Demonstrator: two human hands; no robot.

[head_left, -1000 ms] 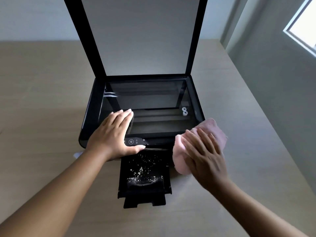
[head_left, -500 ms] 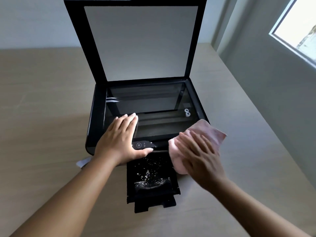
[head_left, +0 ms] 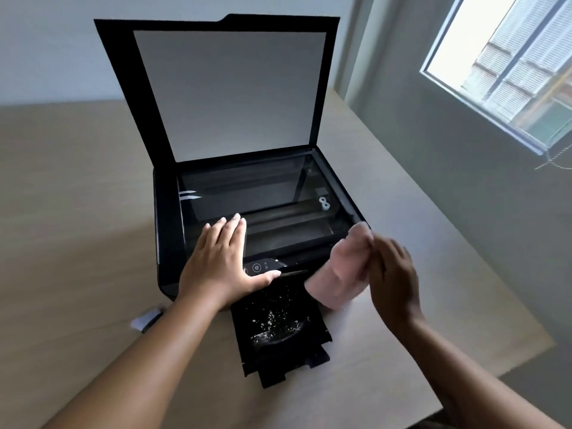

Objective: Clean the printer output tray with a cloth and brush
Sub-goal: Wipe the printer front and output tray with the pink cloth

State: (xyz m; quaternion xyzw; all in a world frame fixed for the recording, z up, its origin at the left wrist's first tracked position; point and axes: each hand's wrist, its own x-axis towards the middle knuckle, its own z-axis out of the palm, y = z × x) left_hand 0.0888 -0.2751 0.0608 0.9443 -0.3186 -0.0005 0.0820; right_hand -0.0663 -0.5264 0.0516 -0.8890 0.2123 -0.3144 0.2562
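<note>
Left hand (head_left: 223, 261) lies flat on the front of the printer (head_left: 167, 236), fingers straight, its grip apart and clamping nothing. Right hand (head_left: 393, 283) has its grip closed on the pink cloth (head_left: 340, 274), which hangs bunched just left of that grip. The output tray (head_left: 278, 357) sits below and left of the cloth-holding grip, strewn with white crumbs (head_left: 269, 317).

Risks, as judged: a wipe toward the tray's open front edge would spill crumbs onto the counter (head_left: 77, 212); a wipe inward would drive them into the paper slot; heavy pressure could strain the extended tray.

Not determinable: the right hand and cloth are blurred, so exact finger placement is unclear. No brush is in view. A small white item (head_left: 145, 318) left of the left forearm cannot be identified.
</note>
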